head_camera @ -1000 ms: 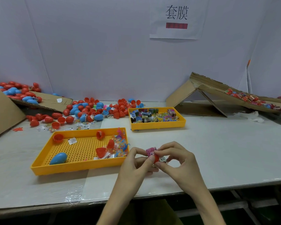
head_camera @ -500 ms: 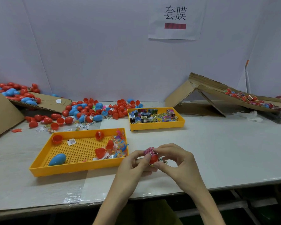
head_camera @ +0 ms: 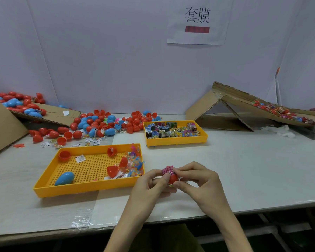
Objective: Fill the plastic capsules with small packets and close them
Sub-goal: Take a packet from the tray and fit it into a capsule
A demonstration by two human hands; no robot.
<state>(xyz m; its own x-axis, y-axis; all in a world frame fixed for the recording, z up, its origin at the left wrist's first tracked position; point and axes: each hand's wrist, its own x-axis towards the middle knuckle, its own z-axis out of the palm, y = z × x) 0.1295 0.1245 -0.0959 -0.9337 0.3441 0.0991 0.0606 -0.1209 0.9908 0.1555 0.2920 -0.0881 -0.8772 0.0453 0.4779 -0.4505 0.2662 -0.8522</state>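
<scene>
Two hands meet over the white tabletop point(head_camera: 253, 170), just right of the near yellow perforated plastic tray point(head_camera: 84, 189). Your left hand point(head_camera: 149, 182) and right hand point(head_camera: 198, 182) both pinch one red plastic capsule point(head_camera: 172, 177). A pink printed small packet point(head_camera: 167, 170) sticks out of its top, under your fingertips. The near tray holds a closed blue egg-shaped capsule point(head_camera: 64, 178) and red halves. The far yellow plastic tray point(head_camera: 176, 140) is full of packets. Loose red and blue capsule shells point(head_camera: 98, 122) are piled back-left against the pale wall point(head_camera: 116, 60). A folded brown cardboard ramp point(head_camera: 204, 108) sits back-right. A white paper sign point(head_camera: 198, 20) hangs on the wall.
</scene>
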